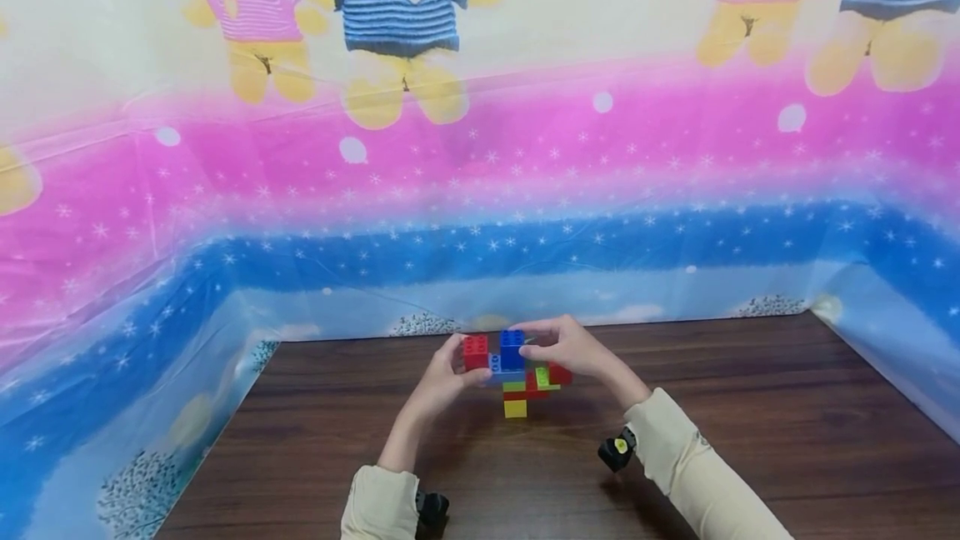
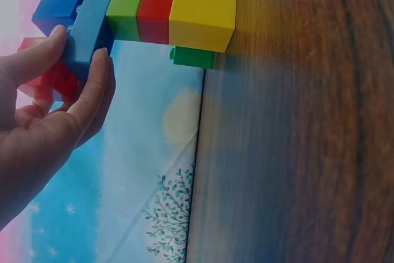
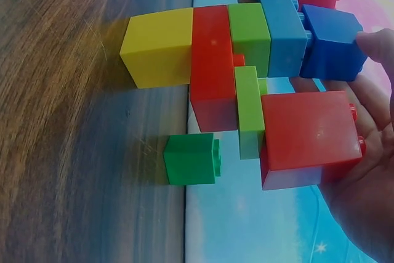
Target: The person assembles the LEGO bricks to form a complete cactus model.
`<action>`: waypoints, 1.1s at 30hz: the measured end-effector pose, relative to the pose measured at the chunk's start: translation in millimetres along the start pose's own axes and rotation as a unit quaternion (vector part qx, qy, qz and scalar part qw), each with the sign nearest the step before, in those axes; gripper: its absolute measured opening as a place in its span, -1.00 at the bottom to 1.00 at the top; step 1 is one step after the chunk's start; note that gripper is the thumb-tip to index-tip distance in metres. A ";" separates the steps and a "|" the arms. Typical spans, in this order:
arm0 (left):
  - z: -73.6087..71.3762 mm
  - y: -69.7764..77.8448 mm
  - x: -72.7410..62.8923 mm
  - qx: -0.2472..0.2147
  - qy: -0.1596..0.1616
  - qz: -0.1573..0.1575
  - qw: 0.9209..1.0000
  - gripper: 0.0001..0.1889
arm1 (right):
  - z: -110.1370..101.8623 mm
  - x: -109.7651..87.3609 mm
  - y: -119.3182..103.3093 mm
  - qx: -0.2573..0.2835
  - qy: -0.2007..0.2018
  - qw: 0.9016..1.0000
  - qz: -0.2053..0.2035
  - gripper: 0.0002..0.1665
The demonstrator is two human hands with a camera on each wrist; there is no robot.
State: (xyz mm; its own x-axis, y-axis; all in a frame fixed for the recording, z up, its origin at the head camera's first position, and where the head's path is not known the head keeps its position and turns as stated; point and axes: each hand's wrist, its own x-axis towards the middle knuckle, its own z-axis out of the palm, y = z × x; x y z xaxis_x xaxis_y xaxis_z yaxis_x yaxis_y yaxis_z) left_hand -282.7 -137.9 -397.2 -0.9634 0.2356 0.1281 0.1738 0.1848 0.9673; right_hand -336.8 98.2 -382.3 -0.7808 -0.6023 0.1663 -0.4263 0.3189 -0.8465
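A stack of toy building bricks stands on the table with a yellow brick [image 1: 515,408] at its foot. Above the yellow come a long red brick [image 3: 212,72], a light green brick [image 3: 249,38] and a long light blue brick [image 2: 92,26]. My left hand [image 1: 441,380] grips the light blue brick's left end, where a red brick [image 1: 476,352] sits. My right hand [image 1: 576,350] pinches a dark blue brick [image 1: 512,350] on top of the light blue one. A thin lime brick [image 3: 249,115] and another red brick [image 3: 311,130] form the right side, under my right hand.
A separate green brick [image 3: 189,159] stands on the table behind the stack. The dark wooden table [image 1: 300,457] ends at a printed cloth wall [image 1: 480,248] just beyond. Each forearm wears a black wrist device [image 1: 617,450].
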 end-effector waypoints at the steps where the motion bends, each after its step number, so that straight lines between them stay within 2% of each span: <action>1: -0.1 -0.1 0.0 0.000 0.000 0.000 1.000 -0.60 | 0.0 0.0 -0.1 0.001 -0.001 1.000 -0.001 -0.46; 12: -1.1 -1.0 0.0 0.001 0.001 -0.002 1.000 -0.58 | 0.1 -1.6 -1.7 -0.006 0.006 1.000 0.004 -0.45; 19: -1.5 -2.9 2.8 -0.001 0.000 0.011 1.000 -0.59 | 1.6 -1.2 -7.5 -0.004 0.004 1.000 0.005 -0.47; 27: -1.4 -4.1 2.3 -0.001 0.007 0.012 1.000 -0.58 | 3.8 -1.3 -7.4 -0.007 0.009 1.000 -0.002 -0.49; 33: -2.3 -5.0 2.0 -0.009 -0.003 0.017 1.000 -0.58 | 5.6 -2.7 -7.5 -0.019 0.018 1.000 0.009 -0.46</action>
State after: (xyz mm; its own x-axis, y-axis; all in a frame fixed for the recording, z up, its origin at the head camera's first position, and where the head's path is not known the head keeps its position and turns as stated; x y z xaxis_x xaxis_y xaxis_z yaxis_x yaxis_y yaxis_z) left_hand -286.0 -140.6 -401.3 -0.9554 0.2481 0.1601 0.2034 0.1600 0.9659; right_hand -328.9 93.3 -379.2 -0.8041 -0.5695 0.1704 -0.4291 0.3575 -0.8295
